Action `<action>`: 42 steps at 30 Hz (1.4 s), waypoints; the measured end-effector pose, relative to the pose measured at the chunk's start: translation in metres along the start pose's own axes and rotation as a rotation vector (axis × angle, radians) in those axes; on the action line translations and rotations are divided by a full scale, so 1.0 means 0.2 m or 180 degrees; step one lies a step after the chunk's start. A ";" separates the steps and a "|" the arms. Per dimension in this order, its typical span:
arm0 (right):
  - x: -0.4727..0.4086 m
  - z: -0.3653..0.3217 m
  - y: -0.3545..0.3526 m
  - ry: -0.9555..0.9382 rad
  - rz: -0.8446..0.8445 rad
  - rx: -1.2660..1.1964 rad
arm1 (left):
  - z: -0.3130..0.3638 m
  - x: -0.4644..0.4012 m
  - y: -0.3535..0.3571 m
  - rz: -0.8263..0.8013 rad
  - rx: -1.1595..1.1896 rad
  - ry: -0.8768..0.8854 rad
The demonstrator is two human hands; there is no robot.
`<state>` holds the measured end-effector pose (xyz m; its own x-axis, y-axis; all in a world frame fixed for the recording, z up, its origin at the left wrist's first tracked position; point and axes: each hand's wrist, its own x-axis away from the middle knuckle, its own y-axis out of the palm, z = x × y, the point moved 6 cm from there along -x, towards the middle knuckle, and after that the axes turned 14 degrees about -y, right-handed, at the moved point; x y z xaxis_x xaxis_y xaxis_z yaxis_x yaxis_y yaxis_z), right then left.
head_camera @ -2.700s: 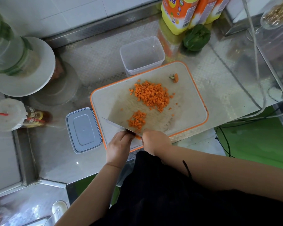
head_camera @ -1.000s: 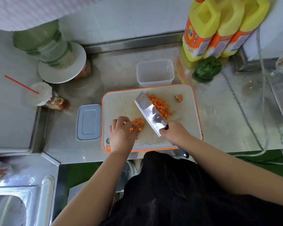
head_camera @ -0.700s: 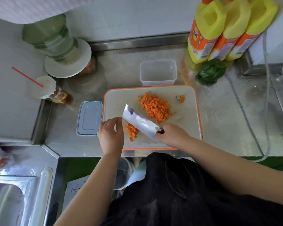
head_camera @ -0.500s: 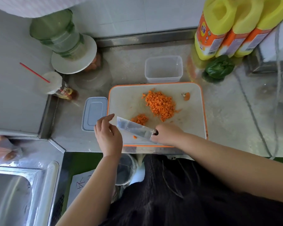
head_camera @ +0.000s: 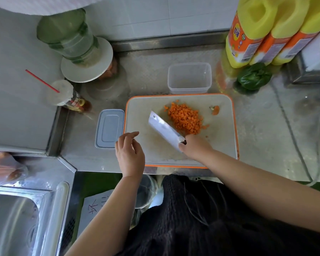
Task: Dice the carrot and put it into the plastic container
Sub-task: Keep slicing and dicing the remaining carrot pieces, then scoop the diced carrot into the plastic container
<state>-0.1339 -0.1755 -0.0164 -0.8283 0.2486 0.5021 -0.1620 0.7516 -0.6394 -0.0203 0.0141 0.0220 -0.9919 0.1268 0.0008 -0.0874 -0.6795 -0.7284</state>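
Observation:
One pile of diced carrot (head_camera: pixel 185 118) lies on the white, orange-rimmed cutting board (head_camera: pixel 218 141). A carrot end (head_camera: pixel 215 109) sits apart near the board's far right. My right hand (head_camera: pixel 194 145) grips the handle of a cleaver (head_camera: pixel 164 130), whose broad blade stands tilted against the left side of the pile. My left hand (head_camera: pixel 130 154) hovers at the board's left edge with loosely bent fingers, holding nothing. The clear plastic container (head_camera: pixel 189 78) stands empty just behind the board.
The container's grey lid (head_camera: pixel 109 128) lies left of the board. A cup with a red straw (head_camera: pixel 62 92) and a green bottle on a white plate (head_camera: pixel 76 47) stand far left. Yellow oil jugs (head_camera: pixel 262 28) and a green bag (head_camera: pixel 253 76) are at back right. A sink (head_camera: pixel 13 218) is lower left.
The cleaver has swept the small near heap of dice into the main pile. My left hand has drawn back from the carrot to the board's left edge.

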 end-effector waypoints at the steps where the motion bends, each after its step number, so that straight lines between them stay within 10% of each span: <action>1: 0.00 0.02 -0.02 0.0088 0.0111 -0.0060 | 0.00 0.00 0.01 -0.0036 -0.0012 0.0008; 27: -0.02 0.15 -0.15 0.0144 0.0307 -0.1092 | 0.08 -0.05 0.16 -0.0594 -0.0404 -0.0120; 36: 0.08 0.26 -0.26 -0.0448 -0.1208 0.0674 | 0.18 -0.02 0.15 -0.0036 0.0057 0.0049; 42: 0.06 0.33 -0.35 -0.0447 -0.0710 0.1124 | 0.20 0.00 0.18 -0.0091 0.0233 0.0086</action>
<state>-0.1675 -0.2652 -0.0038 -0.8132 0.0003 0.5820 -0.4983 0.5164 -0.6965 -0.0275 -0.0388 0.0222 -0.9862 0.1658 0.0016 -0.1232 -0.7263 -0.6762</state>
